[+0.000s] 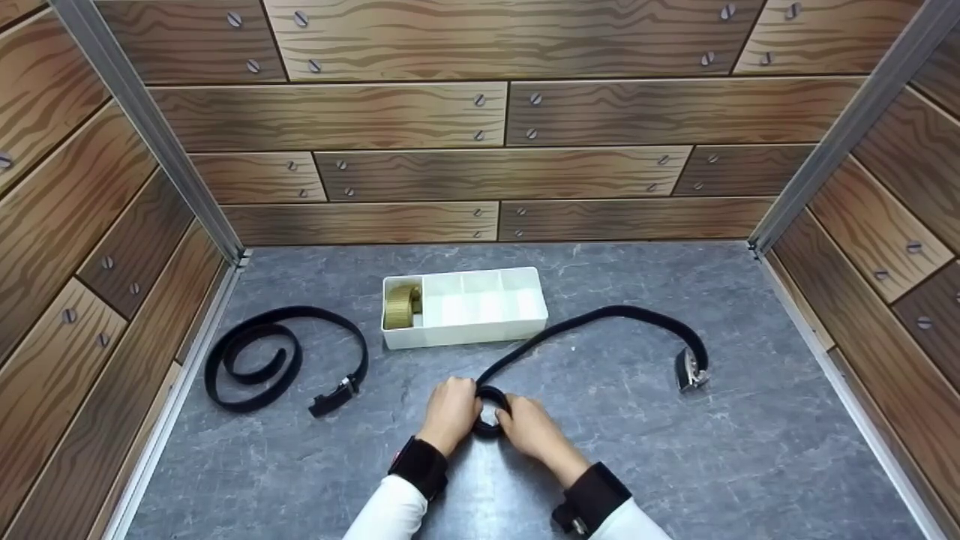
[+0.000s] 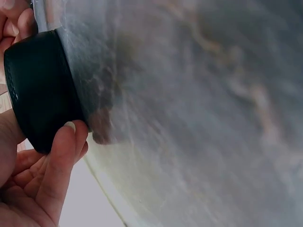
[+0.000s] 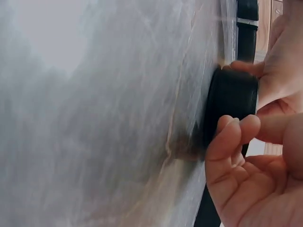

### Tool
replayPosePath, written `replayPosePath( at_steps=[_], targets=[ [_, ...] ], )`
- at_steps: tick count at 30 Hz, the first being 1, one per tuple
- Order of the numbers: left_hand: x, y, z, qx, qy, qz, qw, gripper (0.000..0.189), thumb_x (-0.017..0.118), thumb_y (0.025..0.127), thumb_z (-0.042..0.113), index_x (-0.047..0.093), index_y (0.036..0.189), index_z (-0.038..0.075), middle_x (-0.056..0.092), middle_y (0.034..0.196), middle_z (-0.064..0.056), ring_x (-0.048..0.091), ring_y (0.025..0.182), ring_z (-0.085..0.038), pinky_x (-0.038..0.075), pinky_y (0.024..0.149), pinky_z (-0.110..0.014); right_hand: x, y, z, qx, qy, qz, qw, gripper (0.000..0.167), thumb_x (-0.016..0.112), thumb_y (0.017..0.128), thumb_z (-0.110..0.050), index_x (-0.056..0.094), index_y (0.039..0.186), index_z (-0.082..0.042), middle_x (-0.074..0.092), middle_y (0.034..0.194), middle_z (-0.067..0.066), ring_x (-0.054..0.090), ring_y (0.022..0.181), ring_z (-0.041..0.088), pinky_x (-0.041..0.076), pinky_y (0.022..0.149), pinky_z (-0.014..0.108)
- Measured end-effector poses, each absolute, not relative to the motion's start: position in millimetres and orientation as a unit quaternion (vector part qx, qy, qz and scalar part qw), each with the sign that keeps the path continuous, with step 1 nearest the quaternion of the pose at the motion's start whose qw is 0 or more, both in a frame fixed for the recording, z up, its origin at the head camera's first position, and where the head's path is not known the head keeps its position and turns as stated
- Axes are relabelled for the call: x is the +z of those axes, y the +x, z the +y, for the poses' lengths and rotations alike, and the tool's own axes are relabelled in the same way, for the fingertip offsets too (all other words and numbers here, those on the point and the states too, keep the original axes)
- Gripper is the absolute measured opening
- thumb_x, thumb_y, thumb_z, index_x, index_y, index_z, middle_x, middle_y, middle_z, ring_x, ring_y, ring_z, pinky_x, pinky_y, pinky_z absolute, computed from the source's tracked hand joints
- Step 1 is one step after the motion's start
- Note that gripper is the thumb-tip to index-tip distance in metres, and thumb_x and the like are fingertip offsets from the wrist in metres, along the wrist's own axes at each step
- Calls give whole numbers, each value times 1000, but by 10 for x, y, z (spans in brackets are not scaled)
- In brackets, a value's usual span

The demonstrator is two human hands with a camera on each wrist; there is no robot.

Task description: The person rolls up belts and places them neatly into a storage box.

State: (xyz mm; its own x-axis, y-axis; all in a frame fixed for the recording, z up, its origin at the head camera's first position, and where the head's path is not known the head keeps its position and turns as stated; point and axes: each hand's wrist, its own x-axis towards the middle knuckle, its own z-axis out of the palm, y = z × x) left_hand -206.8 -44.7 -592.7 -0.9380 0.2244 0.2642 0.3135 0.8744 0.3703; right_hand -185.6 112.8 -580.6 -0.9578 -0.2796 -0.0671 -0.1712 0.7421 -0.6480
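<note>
A black belt (image 1: 487,430) is partly rolled into a ring, standing on its edge on the grey surface. My left hand (image 1: 452,409) pinches the ring's left side, near where the strap leaves it. My right hand (image 1: 531,426) grips the right side between thumb and fingers. From the ring, the loose strap runs up and right in an arc to a silver buckle (image 1: 691,371). In the left wrist view, fingertips press the lower end of the smooth black roll (image 2: 40,87). The right wrist view has thumb and fingers around the same roll (image 3: 233,97).
Behind the hands sits a white compartment box (image 1: 465,335), with a rolled gold-coloured belt (image 1: 402,306) in its leftmost section. A second black belt (image 1: 281,311) lies loosely coiled at the left, its buckle (image 1: 345,386) toward me. Wood-patterned walls (image 1: 495,172) enclose three sides.
</note>
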Motion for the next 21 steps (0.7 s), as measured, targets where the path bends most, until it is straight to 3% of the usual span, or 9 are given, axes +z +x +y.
replayPosePath(
  at_steps=[11, 18, 21],
  targets=[
    [-5901, -2089, -476, -224, -149, -960, 82, 15, 73, 80, 11, 61, 71, 7, 65, 71, -12, 64, 63, -32, 50, 55, -42, -5829, -1929, 1106, -310, -106, 942, 74, 14, 57, 93, -7, 66, 101, 0, 68, 91, 18, 62, 73, 26, 51, 64, 42],
    [-5877, -2116, -471, -190, -156, -965, 95, 15, 72, 80, 12, 64, 70, 4, 65, 68, -13, 64, 61, -33, 50, 53, -43, -5836, -1954, 1109, -305, -110, 943, 80, 33, 56, 95, -9, 61, 125, 5, 66, 110, 26, 66, 88, 34, 54, 73, 46],
    [-5872, -2116, -457, -180, -157, -965, 104, 12, 72, 78, 10, 63, 70, 4, 65, 68, -14, 65, 62, -34, 50, 53, -44, -5858, -1931, 1126, -309, -127, 940, 67, 29, 55, 97, -9, 62, 121, 3, 67, 109, 25, 67, 91, 36, 54, 74, 47]
  ],
)
